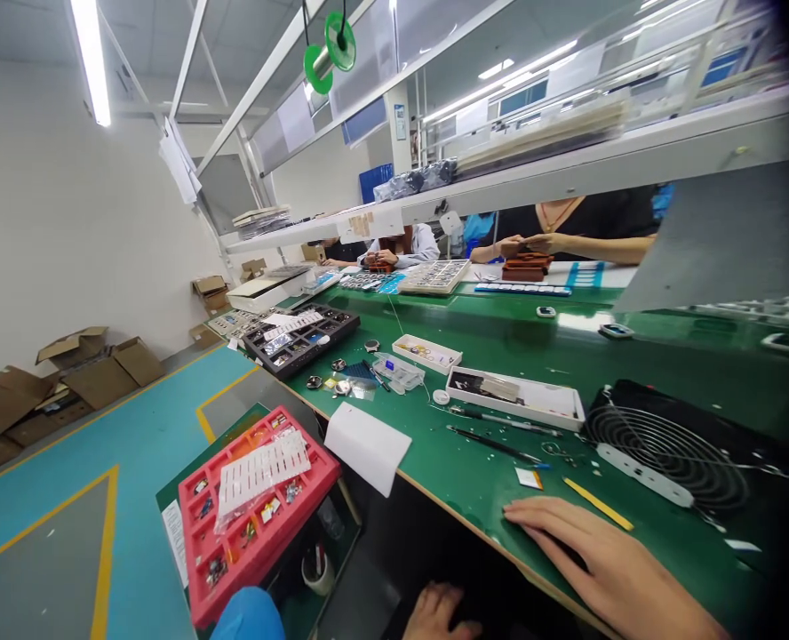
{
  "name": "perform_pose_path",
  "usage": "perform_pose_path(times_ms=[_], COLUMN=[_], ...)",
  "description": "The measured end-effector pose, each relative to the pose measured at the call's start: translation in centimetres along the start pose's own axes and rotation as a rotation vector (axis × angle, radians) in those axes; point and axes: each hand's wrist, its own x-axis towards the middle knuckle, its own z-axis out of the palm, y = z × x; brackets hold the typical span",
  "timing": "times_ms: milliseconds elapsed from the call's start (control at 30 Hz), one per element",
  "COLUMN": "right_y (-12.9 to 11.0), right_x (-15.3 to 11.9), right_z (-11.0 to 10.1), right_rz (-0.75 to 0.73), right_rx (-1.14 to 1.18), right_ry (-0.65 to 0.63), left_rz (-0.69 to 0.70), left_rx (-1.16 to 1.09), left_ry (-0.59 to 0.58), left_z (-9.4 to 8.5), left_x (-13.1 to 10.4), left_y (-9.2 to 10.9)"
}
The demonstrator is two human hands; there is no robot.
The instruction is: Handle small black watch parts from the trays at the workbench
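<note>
My right hand (594, 551) lies flat on the green bench top (481, 484) near its front edge, fingers stretched out to the left, holding nothing. Just beyond its fingers are a small white and orange piece (529, 478) and a yellow strip (598, 503). Low in the view, below the bench edge, my left hand (434, 613) rests over dark cloth with its fingers spread and nothing visible in it. A black pen or tool (494, 444) and a white tray (515, 397) with small tools lie farther back on the bench.
A black fan (667, 453) sits at the right. To the left are a red compartment tray (261, 507), a white sheet (368, 444) over the bench edge and a black parts tray (301, 338). Several people work across the bench, below a shelf (521, 182).
</note>
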Motion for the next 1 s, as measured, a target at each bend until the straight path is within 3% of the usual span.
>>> perform_pose_path(times_ms=[167,333,433,600,767,900,1000], right_y=[-0.3,-3.2,-3.8,-4.0,-4.0,-3.0,-1.8], right_x=[0.4,1.9,2.5,2.4,2.9,4.3,5.5], right_z=[-0.5,-2.2,-2.4,-2.4,-2.6,-1.8,-0.8], right_rz=[0.024,0.129,0.183,0.187,0.137,0.07,0.046], right_rx=[-0.064,0.0,0.051,0.083,0.097,0.087,0.082], right_ry=[0.014,-0.085,-0.097,-0.055,0.004,0.051,0.075], left_rz=[-0.108,-0.073,0.041,0.067,-0.025,-0.095,-0.126], left_rx=[-0.137,-0.229,-0.201,-0.117,-0.012,0.051,-0.02], left_ry=[0.025,0.098,0.01,-0.109,-0.043,-0.096,-0.3], left_z=[-1.3,1.5,2.9,3.1,2.8,0.7,-4.5], left_x=[0.2,-0.1,-0.1,0.7,1.5,2.5,3.3], left_y=[-2.1,-3.8,-5.3,-6.8,-6.8,-5.5,-4.0])
